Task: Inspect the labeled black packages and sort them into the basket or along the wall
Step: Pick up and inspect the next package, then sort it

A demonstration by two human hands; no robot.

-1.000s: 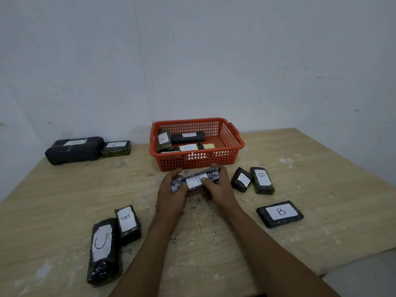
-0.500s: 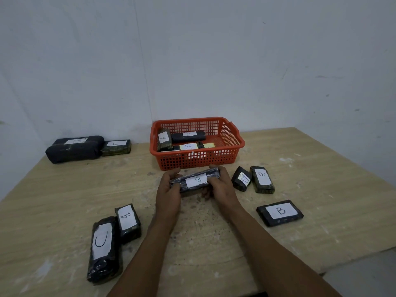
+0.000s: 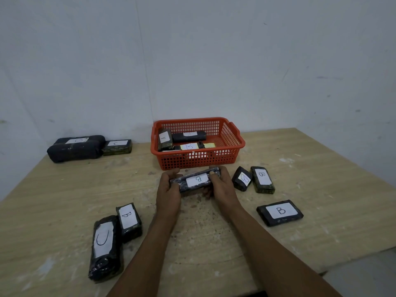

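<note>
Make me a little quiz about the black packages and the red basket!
1. True or false: both hands grip the held package.
2. Which letter is on the flat package lying alone by the right arm? A, B or C?
3. How many packages lie by the wall, left of the basket?

Key: 1 true; 2 B; 3 two, the bigger and the smaller.

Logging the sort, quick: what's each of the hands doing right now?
Left hand: closed on the left end of the black package labeled B.
Right hand: closed on the right end of the same package.
</note>
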